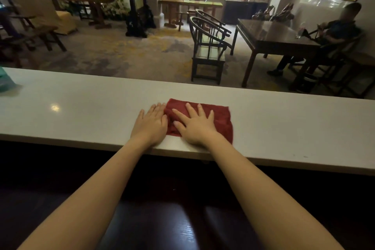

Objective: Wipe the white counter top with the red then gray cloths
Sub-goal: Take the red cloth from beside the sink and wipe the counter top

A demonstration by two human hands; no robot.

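A red cloth [220, 118] lies spread on the long white counter top [81, 111], near its middle. My right hand [194, 126] rests flat on the cloth's left half, fingers spread. My left hand [151, 123] lies flat on the bare counter just left of the cloth, its fingertips touching the cloth's left edge. A gray cloth does not show anywhere in the view.
A teal-green object [6, 81] sits at the counter's far left end. Beyond the counter are dark wooden chairs [209, 46] and a dark table [276, 36] where a person [334, 32] sits. A dark surface lies below the counter's near edge.
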